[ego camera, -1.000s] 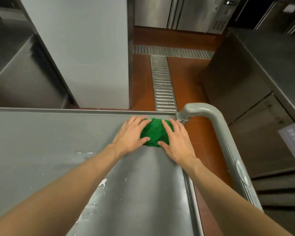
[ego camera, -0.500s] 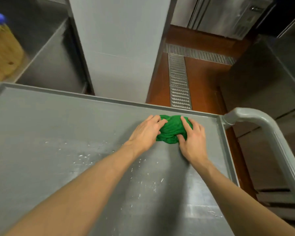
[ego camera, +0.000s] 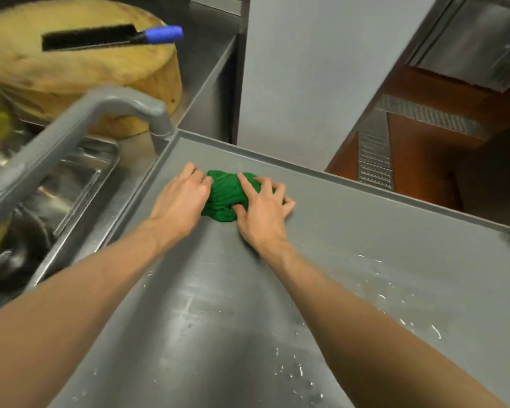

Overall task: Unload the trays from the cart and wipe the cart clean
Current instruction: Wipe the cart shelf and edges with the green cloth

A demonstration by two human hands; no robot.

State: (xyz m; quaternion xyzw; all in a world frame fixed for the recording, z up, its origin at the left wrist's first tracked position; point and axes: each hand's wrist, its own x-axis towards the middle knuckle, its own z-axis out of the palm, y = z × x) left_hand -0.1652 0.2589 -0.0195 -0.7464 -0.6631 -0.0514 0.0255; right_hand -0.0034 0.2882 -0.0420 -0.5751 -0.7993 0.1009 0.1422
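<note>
A bunched green cloth (ego camera: 223, 198) lies on the grey cart top (ego camera: 351, 269), near its far left corner. My left hand (ego camera: 180, 201) presses on the cloth's left side with straight fingers. My right hand (ego camera: 261, 210) lies flat over the cloth's right side, fingers spread. White specks and smears dot the cart surface at the right and toward me. No trays stand on the cart top.
The cart's grey handle (ego camera: 71, 134) curves up at the left. Beyond it stands a steel counter with metal trays (ego camera: 80, 178) and a round wooden chopping block (ego camera: 80, 72) carrying a blue-handled cleaver (ego camera: 109, 38). A grey pillar (ego camera: 315, 78) and red floor with a drain grate (ego camera: 374, 154) lie behind.
Both hands have slid the green cloth leftward along the cart's far edge, from the right corner to the left end. The view swung left, bringing the left handle and counter into sight.
</note>
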